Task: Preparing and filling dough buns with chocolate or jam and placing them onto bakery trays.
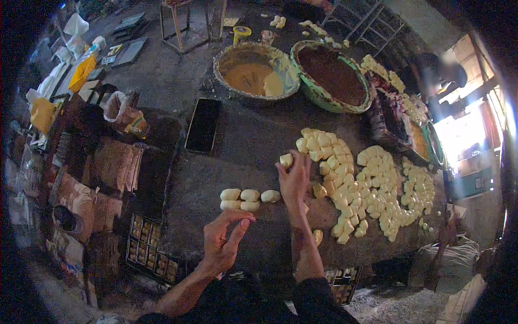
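Between the thumb and fingers of my right hand (295,181) is a pale dough piece (286,160), held at the left edge of a large spread of cut dough pieces (345,178). My left hand (222,240) holds nothing; its thumb and fingers are apart, just below a small group of smooth dough balls. These shaped dough balls (250,195) lie in two short rows, with a single dough ball (270,196) at their right end. A few loose dough pieces (320,190) lie close to my right wrist and forearm.
A black phone (203,125) lies on the dark table (189,189). Behind it stand a basin of orange-brown mixture (218,67) and a green basin of dark filling (302,89). Crates of dough balls (151,249) sit below the table's left edge. Another person (450,221) is at the right.
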The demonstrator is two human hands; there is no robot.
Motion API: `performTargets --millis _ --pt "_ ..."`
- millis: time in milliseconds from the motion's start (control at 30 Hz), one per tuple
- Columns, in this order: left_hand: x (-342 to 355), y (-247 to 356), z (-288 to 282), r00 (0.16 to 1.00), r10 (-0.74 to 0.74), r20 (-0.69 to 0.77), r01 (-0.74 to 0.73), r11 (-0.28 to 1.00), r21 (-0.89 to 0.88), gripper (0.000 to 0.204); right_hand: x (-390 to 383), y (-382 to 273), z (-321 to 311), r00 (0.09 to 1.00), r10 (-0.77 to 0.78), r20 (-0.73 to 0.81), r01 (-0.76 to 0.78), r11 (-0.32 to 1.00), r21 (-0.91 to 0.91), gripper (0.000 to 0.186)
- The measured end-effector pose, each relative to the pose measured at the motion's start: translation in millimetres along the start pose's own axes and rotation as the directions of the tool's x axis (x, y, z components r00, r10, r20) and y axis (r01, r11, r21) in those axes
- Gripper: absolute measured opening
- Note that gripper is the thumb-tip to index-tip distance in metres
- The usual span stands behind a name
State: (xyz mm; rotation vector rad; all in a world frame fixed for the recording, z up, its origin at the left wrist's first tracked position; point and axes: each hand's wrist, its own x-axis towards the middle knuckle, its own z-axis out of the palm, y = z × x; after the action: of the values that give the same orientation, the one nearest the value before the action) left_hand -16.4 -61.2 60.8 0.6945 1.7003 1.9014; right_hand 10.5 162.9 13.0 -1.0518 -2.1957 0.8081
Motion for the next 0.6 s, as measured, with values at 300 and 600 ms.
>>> performTargets --millis 300,600 --pt "64.0 3.6 29.2 0.733 0.582 0.351 -0.677 0.673 0.297 0.038 -96.9 -3.1 -53.6 0.837 -0.375 0.400 -0.141 0.558 0.818 0.035" --pt "163.2 -32.0 71.0 0.928 0.319 0.192 -0.372 0.808 0.457 0.034 107.5 43.6 -73.0 0.302 -0.164 0.939 -0.945 -0.179 0.273 0.038"
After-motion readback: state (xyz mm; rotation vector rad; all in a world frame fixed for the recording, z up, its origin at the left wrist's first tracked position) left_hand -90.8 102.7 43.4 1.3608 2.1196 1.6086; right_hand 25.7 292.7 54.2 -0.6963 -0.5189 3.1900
